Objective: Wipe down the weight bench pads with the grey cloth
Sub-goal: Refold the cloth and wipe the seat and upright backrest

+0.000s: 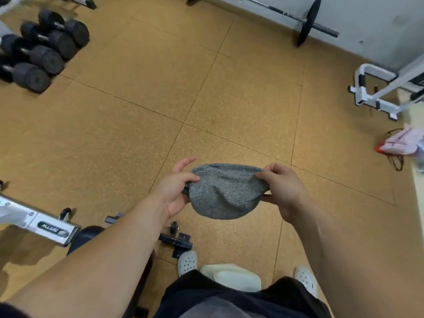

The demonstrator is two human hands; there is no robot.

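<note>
Holding the grey cloth [226, 191] between them, both hands are out in front of the body, above the tan floor [137, 99]. The left hand [176, 190] pinches the cloth's left edge, with the thumb pressed on the near face and the other fingers behind it; the forefinger sticks up straighter, past the fabric. The right hand [283, 187] grips the right edge, fingers curled over the top and the thumb tucked beneath. The cloth hangs bunched between the two grips, rounded along its lower edge and creased in the middle. It touches nothing but the hands.

The black bench pad [88, 234] lies low and to the left, well apart from the cloth. Most of it is hidden under the left forearm, so its full shape cannot be made out. Beside it, a white frame bar [39, 222] with a dark label runs off the left edge.

Toward the floor's far left corner, black dumbbells [43, 49] lie in a row, partly cut off. A barbell [307, 21] rests along the far wall. A white metal frame [376, 92] and a pink bag [399, 143] sit at the right edge, both cropped and blurred. Between two white clogs [187, 262] lies a pale object [231, 276] that is hard to identify.
</note>
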